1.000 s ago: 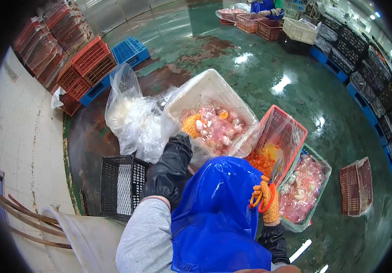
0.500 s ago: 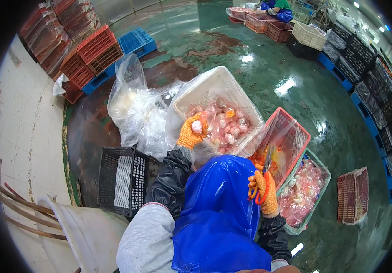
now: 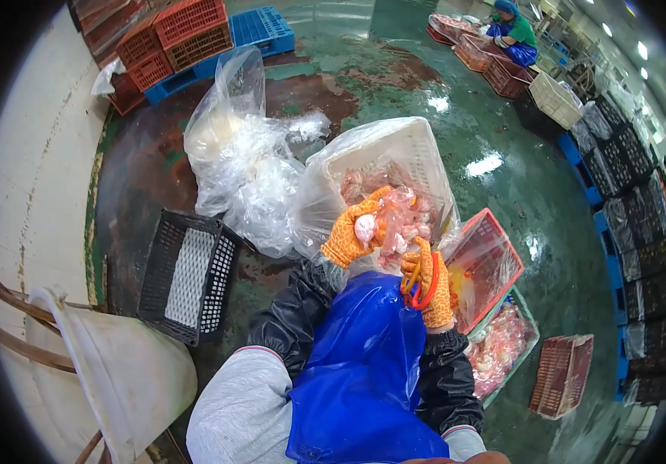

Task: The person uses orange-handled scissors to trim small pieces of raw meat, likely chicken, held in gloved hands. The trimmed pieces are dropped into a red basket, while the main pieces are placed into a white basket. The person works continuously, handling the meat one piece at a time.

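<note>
My left hand (image 3: 342, 241), in an orange patterned glove, is closed round a pale pink lump of meat (image 3: 365, 230) over the near part of a white crate (image 3: 418, 143) lined with clear plastic. Pink, wet meat pieces (image 3: 408, 220) fill that crate's near half; their exact kind is unclear. In my right hand (image 3: 439, 298), gloved alike, is a pair of scissors (image 3: 435, 277) with red-orange handles, blades pointing away from me at the crate's right side. To the right stand a red lined crate (image 3: 512, 251) with yellow-orange contents and a green crate (image 3: 532, 334) of pink meat.
Crumpled clear plastic (image 3: 259, 185) lies left of the white crate, and a black crate (image 3: 159, 298) nearer me. A large white tub (image 3: 128, 379) stands at lower left, a dark red crate (image 3: 561, 375) at right. Far off, a person (image 3: 520, 35) works by crates.
My left hand has moved right and over the meat with the lump. My right hand has brought the scissors leftward from the red crate to the white one. The whole view has shifted slightly.
</note>
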